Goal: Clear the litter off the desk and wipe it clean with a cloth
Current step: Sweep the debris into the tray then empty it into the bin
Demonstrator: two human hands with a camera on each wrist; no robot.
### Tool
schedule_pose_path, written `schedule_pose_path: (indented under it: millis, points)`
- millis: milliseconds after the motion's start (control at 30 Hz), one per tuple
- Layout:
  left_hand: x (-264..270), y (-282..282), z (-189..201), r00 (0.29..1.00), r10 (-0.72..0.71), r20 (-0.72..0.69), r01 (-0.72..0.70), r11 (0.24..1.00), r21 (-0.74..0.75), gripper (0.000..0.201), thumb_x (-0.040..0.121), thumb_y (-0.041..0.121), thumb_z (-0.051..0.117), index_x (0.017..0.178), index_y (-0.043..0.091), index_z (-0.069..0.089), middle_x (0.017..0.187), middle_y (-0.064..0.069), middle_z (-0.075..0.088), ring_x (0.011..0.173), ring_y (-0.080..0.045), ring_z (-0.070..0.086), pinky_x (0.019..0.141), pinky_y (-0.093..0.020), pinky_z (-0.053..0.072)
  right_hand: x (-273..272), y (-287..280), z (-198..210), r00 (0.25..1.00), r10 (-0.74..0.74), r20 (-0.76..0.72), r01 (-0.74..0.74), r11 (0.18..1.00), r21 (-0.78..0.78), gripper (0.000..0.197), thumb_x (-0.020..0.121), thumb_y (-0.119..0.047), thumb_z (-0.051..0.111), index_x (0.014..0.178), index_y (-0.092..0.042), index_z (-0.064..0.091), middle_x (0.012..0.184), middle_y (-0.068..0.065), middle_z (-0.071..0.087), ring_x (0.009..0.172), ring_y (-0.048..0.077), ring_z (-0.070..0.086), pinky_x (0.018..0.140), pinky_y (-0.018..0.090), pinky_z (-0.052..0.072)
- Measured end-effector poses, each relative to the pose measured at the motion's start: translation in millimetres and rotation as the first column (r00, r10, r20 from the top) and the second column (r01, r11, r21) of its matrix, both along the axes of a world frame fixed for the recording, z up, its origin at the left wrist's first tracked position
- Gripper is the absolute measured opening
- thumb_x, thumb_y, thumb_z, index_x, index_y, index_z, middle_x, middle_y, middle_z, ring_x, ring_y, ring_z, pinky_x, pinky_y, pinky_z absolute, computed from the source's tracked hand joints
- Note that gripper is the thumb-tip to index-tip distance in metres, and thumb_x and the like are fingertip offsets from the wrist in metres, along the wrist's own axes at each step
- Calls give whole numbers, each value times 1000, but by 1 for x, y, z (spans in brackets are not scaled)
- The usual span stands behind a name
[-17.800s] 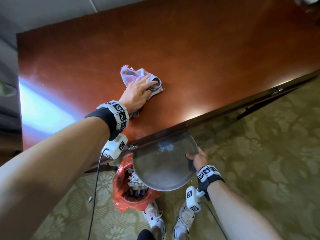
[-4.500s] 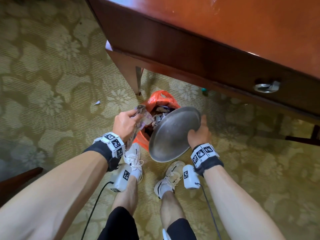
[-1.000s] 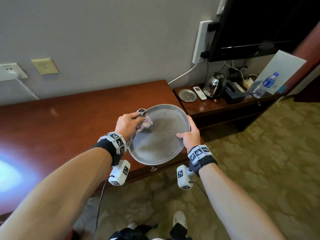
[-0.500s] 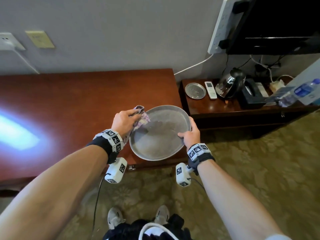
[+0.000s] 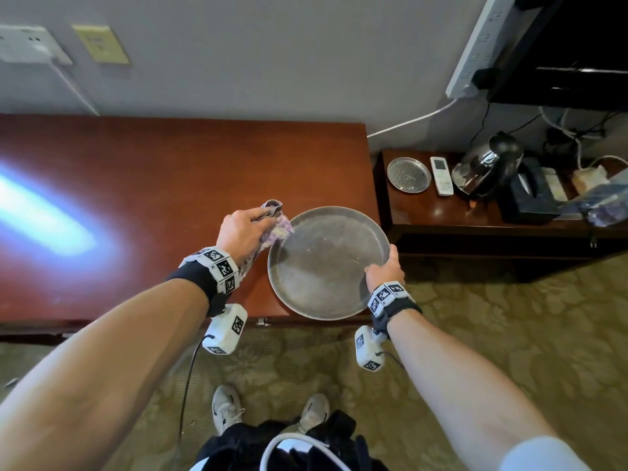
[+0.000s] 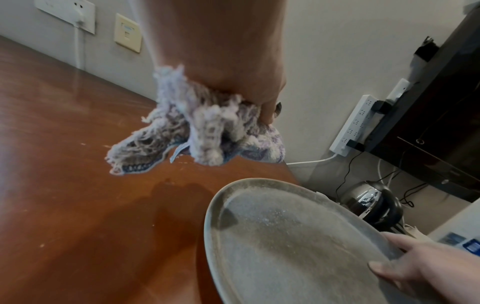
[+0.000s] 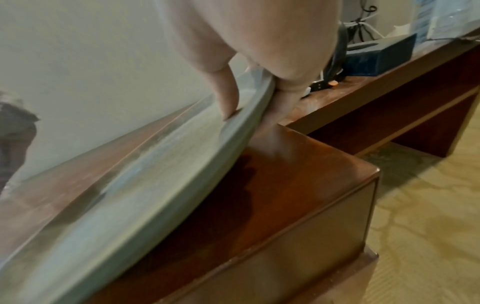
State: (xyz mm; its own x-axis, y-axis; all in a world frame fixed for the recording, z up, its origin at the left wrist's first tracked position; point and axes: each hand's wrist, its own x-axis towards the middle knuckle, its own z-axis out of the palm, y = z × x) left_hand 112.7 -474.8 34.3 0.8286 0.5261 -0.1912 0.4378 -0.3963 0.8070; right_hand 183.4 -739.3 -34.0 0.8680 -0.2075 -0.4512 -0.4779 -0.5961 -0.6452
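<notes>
Cloth (image 5: 276,226): frayed, purple and white, bunched in the left hand (image 5: 242,234), fingers curled round it; held above the right end of the desk (image 5: 142,185), beside the tray's left rim.
Tray (image 5: 323,263): round, grey metal, held over the desk's front right corner; underside contact with the desk cannot be told.
Right hand (image 5: 384,270): pinches the tray's near right rim, thumb on top, fingers beneath.
Side table (image 5: 452,212), lower, right of desk: small metal dish (image 5: 408,174), white remote (image 5: 441,175), kettle (image 5: 486,166).
Floor: patterned carpet (image 5: 509,334).
</notes>
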Motion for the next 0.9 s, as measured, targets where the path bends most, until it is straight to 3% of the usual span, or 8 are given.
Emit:
schedule_pose_path:
  millis: [233, 300, 367, 467, 567, 667, 767, 900]
  points:
    - [-11, -1, -2, 999, 30, 32, -28, 998, -54, 28, 92, 32, 67, 118, 24, 72, 85, 5, 75, 70, -18, 70, 67, -33, 60, -7, 3, -1, 985, 168, -30, -169, 942, -290, 73, 91, -10, 52, 154, -24, 17, 140, 18, 37, 127, 34, 42, 96, 45, 42]
    - [-15, 2, -1, 998, 35, 43, -34, 999, -37, 26, 94, 32, 63, 116, 22, 73, 79, 6, 73, 60, -14, 61, 58, -29, 55, -6, 6, 4, 978, 204, -40, -206, 926, -316, 71, 91, -14, 55, 153, -23, 21, 141, 17, 35, 129, 34, 37, 99, 45, 40]
    - [-20, 5, 1, 997, 49, 56, -49, 999, 4, 21, 97, 30, 58, 108, 20, 73, 70, 8, 66, 55, -9, 51, 48, -17, 41, -3, 14, 14, 966, 259, -4, -248, 921, -299, 65, 91, -23, 58, 150, -28, 30, 140, 15, 36, 129, 33, 38, 100, 45, 39]
    - [-33, 12, 3, 995, 68, 75, -71, 997, 29, 23, 99, 30, 55, 110, 21, 72, 70, 8, 63, 55, -8, 49, 46, -16, 36, -2, 39, 34, 899, 423, 114, -383, 884, -268, 56, 93, -34, 58, 146, -32, 40, 148, 10, 35, 135, 28, 36, 110, 43, 36]
    - [-50, 21, 5, 991, 97, 94, -99, 995, 13, 24, 99, 29, 56, 113, 19, 72, 71, 10, 63, 54, -7, 49, 46, -13, 35, -11, 83, 58, 803, 556, 214, -536, 831, -149, 51, 95, -33, 56, 145, -30, 44, 150, 3, 34, 134, 24, 39, 110, 41, 37]
    - [-70, 39, 11, 989, 113, 97, -113, 994, 2, 26, 97, 29, 58, 119, 22, 71, 91, 1, 72, 69, -12, 62, 59, -18, 45, -28, 135, 76, 695, 647, 314, -680, 733, -4, 51, 94, -26, 60, 143, -29, 46, 148, 1, 37, 131, 19, 42, 110, 39, 39]
    - [-93, 63, 18, 982, 146, 124, -147, 989, -1, 39, 94, 26, 64, 133, 28, 62, 119, 4, 68, 103, -13, 65, 92, -24, 50, -50, 186, 93, 597, 708, 377, -785, 613, 90, 46, 96, -30, 57, 141, -23, 49, 141, 1, 47, 121, 14, 49, 104, 32, 40]
    - [-128, 103, 27, 978, 159, 137, -161, 987, 3, 47, 96, 22, 63, 142, 28, 53, 125, 4, 63, 107, -8, 59, 91, -16, 42, -81, 252, 107, 569, 752, 334, -822, 539, 186, 44, 97, -44, 52, 132, -19, 58, 131, 0, 60, 114, 12, 54, 94, 22, 38]
